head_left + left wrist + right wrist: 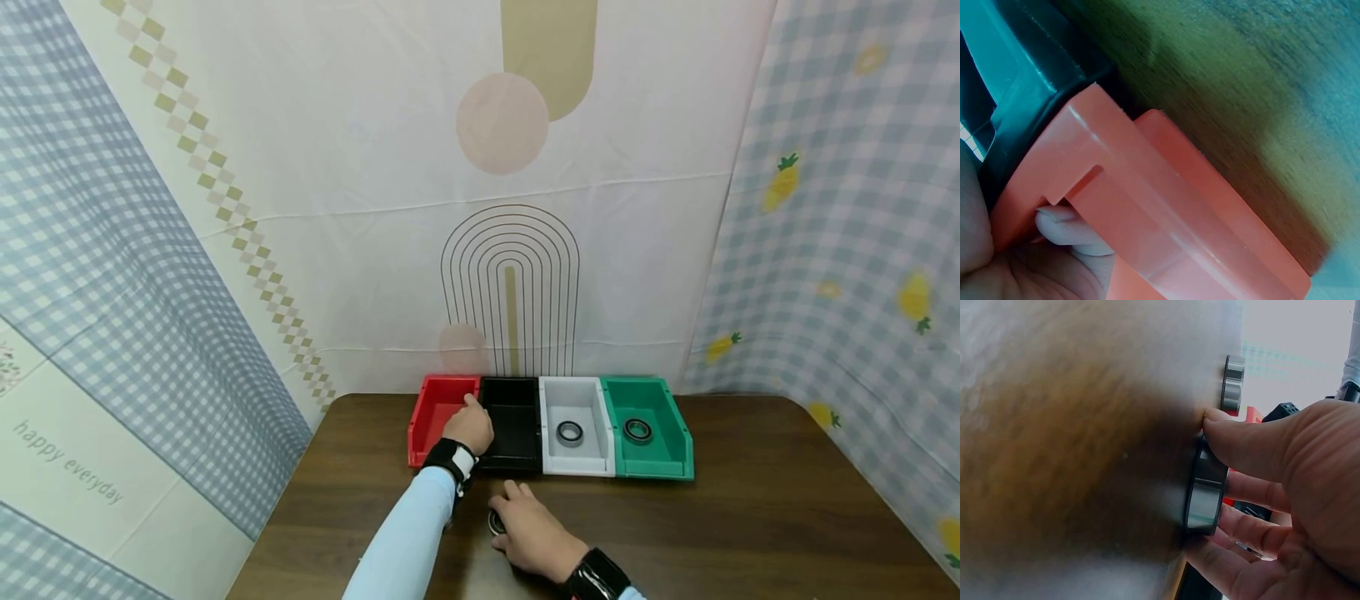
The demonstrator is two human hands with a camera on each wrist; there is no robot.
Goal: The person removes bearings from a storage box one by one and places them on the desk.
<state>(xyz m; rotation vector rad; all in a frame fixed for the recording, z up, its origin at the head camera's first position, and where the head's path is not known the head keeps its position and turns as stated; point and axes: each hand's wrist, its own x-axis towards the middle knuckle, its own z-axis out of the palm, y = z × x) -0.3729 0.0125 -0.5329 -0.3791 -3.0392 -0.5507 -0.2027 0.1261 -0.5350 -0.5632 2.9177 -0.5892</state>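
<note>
My right hand [536, 533] is low over the wooden table, with thumb and fingers round the sides of a ball bearing [495, 523]. In the right wrist view this bearing [1205, 494] lies flat at the tabletop, thumb at one side and a fingertip at the other. A second bearing [1232, 384] stands beyond the thumb. My left hand [471, 425] reaches into the red bin [435, 408] by its wall shared with the black bin [512, 417]. The left wrist view shows curled fingers [1063, 228] behind the red wall; I cannot tell whether they hold anything.
Joined in a row to the right are a white bin [577, 400] and a green bin [648, 400], with one bearing in each. The row stands at the back edge of the brown table [765, 500]. Cloth curtains [360, 275] hang behind and at both sides.
</note>
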